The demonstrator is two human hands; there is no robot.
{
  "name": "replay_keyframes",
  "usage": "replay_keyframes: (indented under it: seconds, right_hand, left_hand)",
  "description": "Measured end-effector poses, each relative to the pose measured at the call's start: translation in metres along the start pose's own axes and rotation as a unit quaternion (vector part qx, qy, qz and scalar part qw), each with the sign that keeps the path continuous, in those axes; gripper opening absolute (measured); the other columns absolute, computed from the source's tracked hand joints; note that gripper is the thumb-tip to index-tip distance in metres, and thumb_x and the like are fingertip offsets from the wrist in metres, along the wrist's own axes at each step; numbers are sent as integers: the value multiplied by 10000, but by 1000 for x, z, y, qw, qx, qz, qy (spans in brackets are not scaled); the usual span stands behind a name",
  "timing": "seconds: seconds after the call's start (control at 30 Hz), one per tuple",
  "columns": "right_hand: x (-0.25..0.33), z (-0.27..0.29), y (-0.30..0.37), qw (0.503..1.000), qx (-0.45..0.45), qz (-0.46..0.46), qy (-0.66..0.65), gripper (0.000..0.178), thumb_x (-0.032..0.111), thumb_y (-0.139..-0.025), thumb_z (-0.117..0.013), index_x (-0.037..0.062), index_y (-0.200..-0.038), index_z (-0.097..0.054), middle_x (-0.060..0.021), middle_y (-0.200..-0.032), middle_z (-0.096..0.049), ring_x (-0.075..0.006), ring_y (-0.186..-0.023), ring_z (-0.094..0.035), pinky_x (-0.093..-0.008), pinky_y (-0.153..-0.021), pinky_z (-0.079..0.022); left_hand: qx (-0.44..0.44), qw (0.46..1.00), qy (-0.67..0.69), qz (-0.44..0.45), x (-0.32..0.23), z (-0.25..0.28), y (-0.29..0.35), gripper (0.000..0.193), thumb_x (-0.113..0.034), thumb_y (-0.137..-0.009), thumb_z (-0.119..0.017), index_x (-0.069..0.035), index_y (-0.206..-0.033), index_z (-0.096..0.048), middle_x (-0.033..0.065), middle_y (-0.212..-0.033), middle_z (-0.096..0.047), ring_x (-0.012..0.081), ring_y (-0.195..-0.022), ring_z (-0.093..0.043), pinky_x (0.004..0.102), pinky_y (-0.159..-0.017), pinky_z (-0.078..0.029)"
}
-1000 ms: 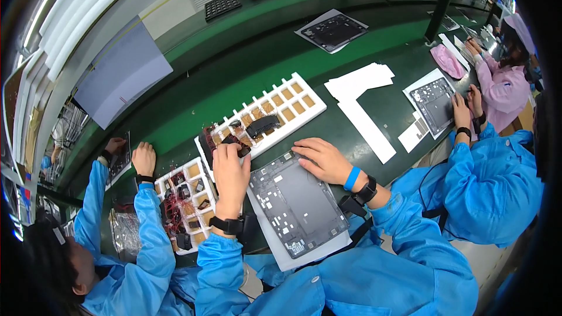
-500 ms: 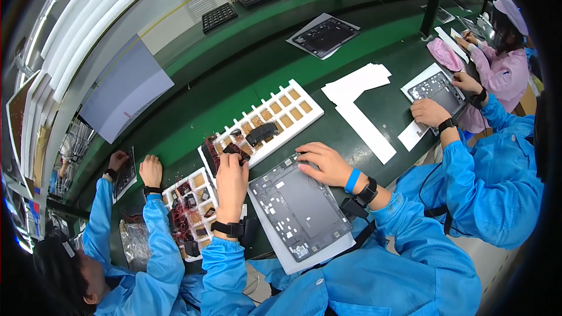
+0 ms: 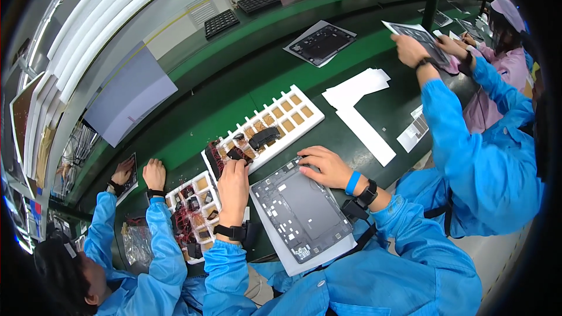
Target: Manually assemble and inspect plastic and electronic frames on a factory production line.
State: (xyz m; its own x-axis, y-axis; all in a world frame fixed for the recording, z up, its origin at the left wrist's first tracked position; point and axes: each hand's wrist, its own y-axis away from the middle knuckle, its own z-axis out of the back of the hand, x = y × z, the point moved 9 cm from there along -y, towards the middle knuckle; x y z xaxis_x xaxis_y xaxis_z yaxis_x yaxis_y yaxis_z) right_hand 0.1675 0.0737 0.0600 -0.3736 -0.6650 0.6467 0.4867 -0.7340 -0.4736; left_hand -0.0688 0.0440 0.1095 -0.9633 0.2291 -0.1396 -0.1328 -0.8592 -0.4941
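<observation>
In front of me a grey tablet housing (image 3: 310, 213) lies flat and askew on a white sheet (image 3: 287, 262), with small pale patches along its left side. My right hand (image 3: 326, 168) rests at its far right corner, fingers extended and apart. Beyond the housing's far left corner, my left hand (image 3: 233, 187) reaches over the near end of a white foam tray (image 3: 313, 118). Its fingers are pinched together at a small black part (image 3: 239, 154); the grip itself is partly hidden. Dark parts with reddish wires and a black ribbed strip (image 3: 264, 137) lie in the tray's compartments.
A second foam tray (image 3: 206, 182) holds tangled parts beside a left co-worker's hands (image 3: 154, 174). White sheets (image 3: 366, 134) lie to the right. Another housing (image 3: 321, 43) sits on the green surface beyond. A right co-worker lifts a panel (image 3: 413, 34). A metal rail runs overhead.
The right co-worker has raised a panel off the bench and moved it away from me, uncovering a patterned sheet. My hands stay almost where they were; the view has shifted slightly.
</observation>
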Motion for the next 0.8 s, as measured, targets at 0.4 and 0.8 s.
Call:
replay_keyframes:
  seconds: [0.4,0.8]
  right_hand:
    - [8,2,2,1000,-11,17,10,277,282,-971,-699,20,-1039,-756,-154,-1272,-694,-344,-1206,-628,-425,-1024,-517]
    - [5,0,2,999,-15,24,16,272,279,-962,-712,21,-1039,-754,-150,-1269,-698,-339,-1208,-632,-426,-1027,-518]
  left_hand:
    - [-48,993,-78,-70,-12,-6,15,376,-14,-808,-682,-65,-1179,-718,42,-1069,-653,238,-943,-661,359,-730,-587]
    - [-65,989,-76,-105,-19,-5,26,347,-21,-826,-683,-63,-1166,-736,63,-1063,-722,226,-884,-723,340,-724,-597]
